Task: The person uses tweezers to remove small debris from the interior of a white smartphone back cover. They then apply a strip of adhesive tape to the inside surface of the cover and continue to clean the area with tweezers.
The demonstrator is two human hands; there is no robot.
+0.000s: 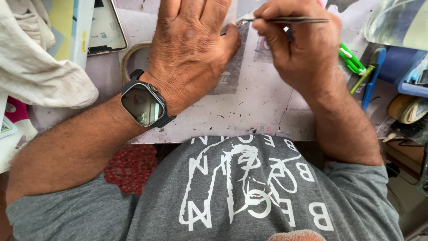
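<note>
so r hand fingers pinch tweezers just right of l hand, which lies flat, fingers released, on the desk, green snips further right.

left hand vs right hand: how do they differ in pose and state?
The left hand lies flat, palm down on the worktop; the right hand is curled in a pinch. The left hand holds no tool; the right hand grips thin metal tweezers. The left wrist wears a dark smartwatch; the right is bare. Both are ungloved.

Head cam, steep downward, close over worktop.
</note>
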